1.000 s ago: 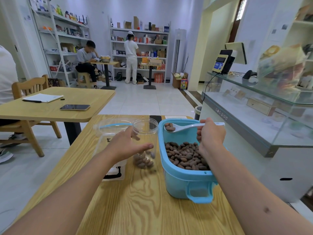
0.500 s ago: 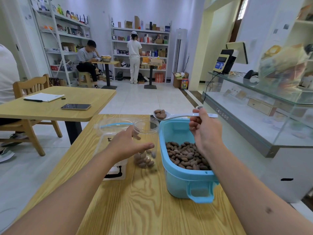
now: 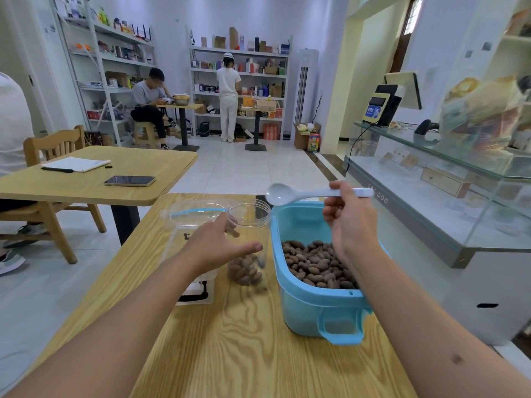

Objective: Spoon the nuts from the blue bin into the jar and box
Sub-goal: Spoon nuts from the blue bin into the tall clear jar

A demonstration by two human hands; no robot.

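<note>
1. Right hand (image 3: 349, 225) fingers pinch the white spoon (image 3: 304, 194), bowl empty above the jar (image 3: 249, 242).
2. Left hand (image 3: 214, 247) fingers wrap the jar.
3. Blue bin (image 3: 313, 308) of nuts (image 3: 313, 261) sits beneath the right fingers; box (image 3: 189, 225) behind the left.

Camera inventory, one item. Head view: I see from the wearer's head height, looking forward and slightly down along both forearms. Near field: wooden table (image 3: 244, 340) just below the lens, with the left hand (image 3: 214, 248) and right hand (image 3: 352, 225) close in at mid-frame. Far field: shelves (image 3: 240, 81) at the back wall, straight ahead, well apart from the table. Wide-angle lens; edges bend. No second view to share the scene.
</note>
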